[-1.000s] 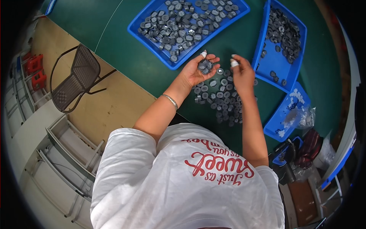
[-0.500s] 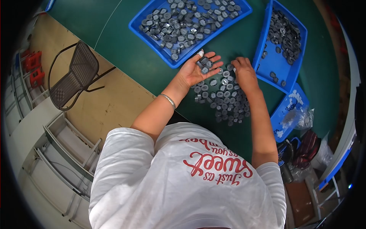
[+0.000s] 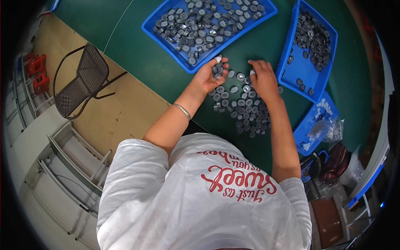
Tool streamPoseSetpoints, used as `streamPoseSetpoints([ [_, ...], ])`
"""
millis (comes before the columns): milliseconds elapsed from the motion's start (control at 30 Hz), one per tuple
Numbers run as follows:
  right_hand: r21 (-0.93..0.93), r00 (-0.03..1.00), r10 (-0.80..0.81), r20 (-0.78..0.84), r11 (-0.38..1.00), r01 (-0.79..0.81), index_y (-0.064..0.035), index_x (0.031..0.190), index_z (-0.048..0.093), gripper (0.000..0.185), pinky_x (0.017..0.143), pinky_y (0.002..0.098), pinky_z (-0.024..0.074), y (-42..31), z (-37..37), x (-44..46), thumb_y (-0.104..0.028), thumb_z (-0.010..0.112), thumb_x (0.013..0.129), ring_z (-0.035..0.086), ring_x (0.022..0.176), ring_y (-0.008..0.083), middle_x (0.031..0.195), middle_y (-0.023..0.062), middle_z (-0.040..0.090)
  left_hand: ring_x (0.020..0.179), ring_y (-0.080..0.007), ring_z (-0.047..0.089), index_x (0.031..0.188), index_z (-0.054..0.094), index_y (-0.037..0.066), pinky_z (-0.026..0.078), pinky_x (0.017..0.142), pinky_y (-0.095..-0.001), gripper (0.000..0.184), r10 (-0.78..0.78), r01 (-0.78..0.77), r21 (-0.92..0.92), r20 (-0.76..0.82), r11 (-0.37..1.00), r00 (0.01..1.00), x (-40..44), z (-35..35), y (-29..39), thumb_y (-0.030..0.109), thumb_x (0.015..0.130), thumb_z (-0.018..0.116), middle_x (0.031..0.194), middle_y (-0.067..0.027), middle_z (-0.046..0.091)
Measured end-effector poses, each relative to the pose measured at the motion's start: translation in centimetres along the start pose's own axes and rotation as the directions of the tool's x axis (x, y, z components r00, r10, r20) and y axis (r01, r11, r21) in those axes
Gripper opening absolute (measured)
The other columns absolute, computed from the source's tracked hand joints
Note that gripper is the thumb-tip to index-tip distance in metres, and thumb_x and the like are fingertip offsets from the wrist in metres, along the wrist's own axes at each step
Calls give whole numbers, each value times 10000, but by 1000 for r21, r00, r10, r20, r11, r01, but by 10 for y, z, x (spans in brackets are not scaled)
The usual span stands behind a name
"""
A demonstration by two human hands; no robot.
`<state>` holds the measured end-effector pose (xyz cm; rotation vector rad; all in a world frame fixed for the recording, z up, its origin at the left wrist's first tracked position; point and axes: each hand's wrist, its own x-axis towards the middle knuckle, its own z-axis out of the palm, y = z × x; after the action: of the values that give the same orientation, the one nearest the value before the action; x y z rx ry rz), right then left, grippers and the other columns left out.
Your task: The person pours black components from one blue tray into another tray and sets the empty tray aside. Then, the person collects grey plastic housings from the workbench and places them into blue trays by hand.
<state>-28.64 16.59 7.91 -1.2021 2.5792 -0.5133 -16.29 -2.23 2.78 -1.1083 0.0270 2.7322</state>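
My left hand (image 3: 209, 76) is palm up beside the corner of the large blue tray, its fingers curled around several small grey round parts (image 3: 218, 69). A white wrapping covers its thumb tip. Over the right edge of a loose pile of the same grey round parts (image 3: 248, 109) is my right hand (image 3: 264, 80), back upward. Its fingers reach to the left, apart from the thumb, which also has a white wrapping; nothing shows between them. Some parts in the pile lie flat with slotted faces up, others stand on edge.
A blue tray (image 3: 170, 57) of grey parts lies ahead, and a second blue tray (image 3: 310, 77) of darker round parts is at right. Below that one sits a blue lid-like tray (image 3: 304, 131) with white bits and a clear plastic bag (image 3: 333, 130). A brown chair (image 3: 89, 73) stands left of the green table (image 3: 137, 50).
My left hand's fingers have curled up around the parts that lay on its open palm. My right hand has shifted slightly left, and its fingers have lifted and straightened.
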Motion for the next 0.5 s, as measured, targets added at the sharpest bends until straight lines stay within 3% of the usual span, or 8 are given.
streamPoseSetpoints([
  [133,356,968,250,1,905,-233,-74,1101,612,242,689,330,528,16,9,-3,-78,529,874,580,784,198,874,93,599,626,-159,525,970,624,53,415,533,-260,160,266,-127,552,-179,824,947,-9,10,-12,192,893,607,828,-41,605],
  [167,636,878,439,190,626,-450,-60,1039,613,183,619,305,512,20,6,-4,-121,509,901,552,716,163,813,68,579,596,-167,523,944,623,53,426,530,-276,136,410,-126,773,-184,622,893,-13,15,-18,169,873,626,801,-36,600],
  [200,772,743,518,424,222,-596,-45,977,614,179,549,279,497,20,2,-4,-164,489,929,525,648,128,752,44,560,596,-167,523,944,623,53,426,530,-276,136,409,-125,772,-185,623,894,-13,14,-23,169,873,626,801,-36,600],
  [267,812,699,533,478,37,-583,-48,916,603,245,490,252,463,17,-2,-9,-275,514,941,506,635,109,744,19,533,583,-215,542,941,628,58,439,540,-321,140,634,-251,955,293,-158,716,-13,12,-34,154,843,656,771,-61,585],
  [333,797,651,577,493,1,-604,-41,896,599,315,477,251,457,18,-5,-12,-349,551,936,504,629,105,730,11,530,661,-267,590,1016,623,75,479,587,-377,208,621,-260,926,377,-275,687,-18,23,-34,128,819,660,836,-103,596],
  [400,771,669,534,516,49,-634,-50,913,602,307,518,278,470,27,2,-22,-356,620,906,523,642,116,700,9,514,771,-292,625,1090,601,95,513,633,-404,291,471,-231,751,590,-619,656,-20,27,-33,109,805,654,908,-111,613],
  [467,385,942,332,-52,877,-288,-37,924,604,272,570,332,504,10,5,-28,-279,698,843,548,592,204,716,60,552,803,-300,626,1125,586,105,522,649,-415,330,422,-174,707,581,-686,696,-19,25,-32,103,800,647,929,-116,613],
  [500,270,951,307,14,915,-300,-73,1021,617,298,686,362,496,-7,-8,-26,-202,739,782,571,724,272,830,95,552,835,-309,628,1159,571,115,531,666,-425,371,373,-120,652,564,-749,736,-18,23,-32,97,796,641,951,-121,613],
])
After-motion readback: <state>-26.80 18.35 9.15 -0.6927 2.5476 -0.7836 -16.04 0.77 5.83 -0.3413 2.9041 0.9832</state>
